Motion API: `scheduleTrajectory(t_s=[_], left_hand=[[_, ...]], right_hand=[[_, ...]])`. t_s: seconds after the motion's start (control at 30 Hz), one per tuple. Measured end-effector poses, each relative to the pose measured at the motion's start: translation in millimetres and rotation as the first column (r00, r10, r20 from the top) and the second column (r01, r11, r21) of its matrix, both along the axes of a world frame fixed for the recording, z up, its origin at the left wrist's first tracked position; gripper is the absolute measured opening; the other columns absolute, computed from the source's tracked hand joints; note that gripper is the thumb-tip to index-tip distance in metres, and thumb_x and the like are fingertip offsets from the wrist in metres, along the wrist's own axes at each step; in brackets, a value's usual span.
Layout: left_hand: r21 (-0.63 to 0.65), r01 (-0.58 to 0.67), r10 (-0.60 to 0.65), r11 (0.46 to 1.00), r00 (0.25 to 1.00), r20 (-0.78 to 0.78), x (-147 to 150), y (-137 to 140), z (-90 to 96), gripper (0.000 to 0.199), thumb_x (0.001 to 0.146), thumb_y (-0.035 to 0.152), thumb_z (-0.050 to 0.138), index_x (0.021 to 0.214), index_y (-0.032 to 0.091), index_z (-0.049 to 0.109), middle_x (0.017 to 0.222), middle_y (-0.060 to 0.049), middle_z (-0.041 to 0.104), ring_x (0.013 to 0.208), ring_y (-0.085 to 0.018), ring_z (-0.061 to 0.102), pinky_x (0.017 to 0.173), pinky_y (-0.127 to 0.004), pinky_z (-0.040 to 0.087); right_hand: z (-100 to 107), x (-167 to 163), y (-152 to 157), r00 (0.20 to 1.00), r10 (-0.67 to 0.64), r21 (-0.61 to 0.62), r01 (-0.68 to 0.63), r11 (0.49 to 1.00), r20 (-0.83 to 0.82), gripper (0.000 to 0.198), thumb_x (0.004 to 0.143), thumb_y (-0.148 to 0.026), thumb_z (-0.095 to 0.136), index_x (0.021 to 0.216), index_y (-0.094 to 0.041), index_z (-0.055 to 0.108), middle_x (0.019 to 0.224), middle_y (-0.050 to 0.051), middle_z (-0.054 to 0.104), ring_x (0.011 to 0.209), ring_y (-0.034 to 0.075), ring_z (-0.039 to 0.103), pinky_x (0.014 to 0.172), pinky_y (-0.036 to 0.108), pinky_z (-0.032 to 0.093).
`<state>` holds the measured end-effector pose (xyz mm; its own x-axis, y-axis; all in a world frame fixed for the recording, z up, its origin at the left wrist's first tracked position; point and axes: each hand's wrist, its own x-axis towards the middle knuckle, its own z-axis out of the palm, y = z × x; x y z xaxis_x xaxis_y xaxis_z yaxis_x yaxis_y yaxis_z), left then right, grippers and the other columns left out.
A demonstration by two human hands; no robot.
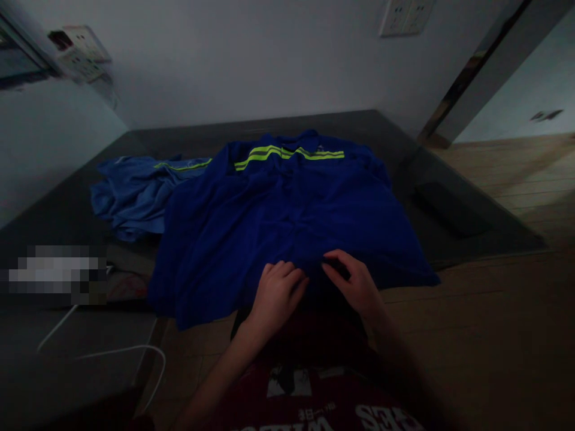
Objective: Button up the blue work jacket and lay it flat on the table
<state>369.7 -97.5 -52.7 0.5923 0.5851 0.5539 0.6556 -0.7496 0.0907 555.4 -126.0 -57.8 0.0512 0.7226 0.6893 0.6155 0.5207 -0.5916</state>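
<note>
A dark blue collared shirt (287, 209) lies spread front up on a dark table, its collar at the far side. Two yellow-green stripes cross its chest, and its lower part hangs over the near edge. My left hand (281, 286) is at the near hem, its curled fingers closed on the cloth. Just to the right, my right hand (354, 281) has its thumb and forefinger nearly together in a pinch at the same hem. What lies right between those fingertips is dark and hard to make out.
A lighter blue garment (135, 194), crumpled, lies left of the shirt. A flat black object (449, 209) rests on the table's right side. White cables (135, 348) run at the lower left. Walls with sockets (406, 17) stand behind the dark table (386, 129).
</note>
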Motion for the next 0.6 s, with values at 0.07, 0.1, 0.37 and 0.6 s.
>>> scheduleTrajectory(t_s=[0.07, 0.1, 0.37, 0.6], left_hand=[[-0.005, -0.008, 0.008, 1.000, 1.000, -0.005, 0.8, -0.5, 0.7, 0.017, 0.092, 0.029, 0.047, 0.082, 0.021, 0.059, 0.083, -0.003, 0.061, 0.082, -0.018, 0.053, 0.071, -0.033, 0.032], [-0.005, -0.016, 0.016, 1.000, 1.000, -0.009, 1.4, -0.4, 0.6, 0.015, 0.090, 0.031, 0.050, 0.083, 0.021, 0.059, 0.083, -0.002, 0.062, 0.082, -0.018, 0.053, 0.071, -0.033, 0.032], [0.041, -0.032, 0.034, 0.999, 0.998, -0.055, 4.1, 4.4, -0.4, 0.011, 0.084, 0.028, 0.061, 0.093, 0.022, 0.056, 0.089, -0.002, 0.063, 0.085, -0.020, 0.054, 0.071, -0.033, 0.031], [0.010, 0.032, -0.032, 0.999, 0.999, -0.007, 0.5, 5.8, 2.9, 0.011, 0.089, 0.032, 0.053, 0.089, 0.021, 0.057, 0.085, -0.002, 0.063, 0.082, -0.017, 0.055, 0.072, -0.032, 0.032]], right_hand=[[-0.3, -0.2, 0.2, 1.000, -0.003, 0.002, 0.003, 1.000, 0.006, 0.016, 0.086, -0.030, 0.054, 0.094, -0.020, 0.062, 0.090, 0.004, 0.068, 0.083, 0.019, 0.063, 0.075, 0.028, 0.050], [-0.5, -0.2, 0.4, 1.000, -0.003, 0.002, 0.003, 1.000, 0.010, 0.015, 0.086, -0.030, 0.054, 0.093, -0.021, 0.062, 0.089, 0.004, 0.068, 0.082, 0.019, 0.062, 0.074, 0.029, 0.050], [0.4, 0.0, 0.4, 1.000, 0.014, -0.009, -0.013, 1.000, 0.020, 0.014, 0.086, -0.029, 0.053, 0.092, -0.020, 0.062, 0.087, 0.003, 0.066, 0.077, 0.018, 0.061, 0.068, 0.027, 0.048], [1.4, -0.9, -0.7, 0.999, 0.030, 0.006, -0.031, 1.000, 0.030, 0.012, 0.086, -0.027, 0.054, 0.092, -0.020, 0.062, 0.087, 0.003, 0.066, 0.078, 0.017, 0.060, 0.071, 0.027, 0.048]])
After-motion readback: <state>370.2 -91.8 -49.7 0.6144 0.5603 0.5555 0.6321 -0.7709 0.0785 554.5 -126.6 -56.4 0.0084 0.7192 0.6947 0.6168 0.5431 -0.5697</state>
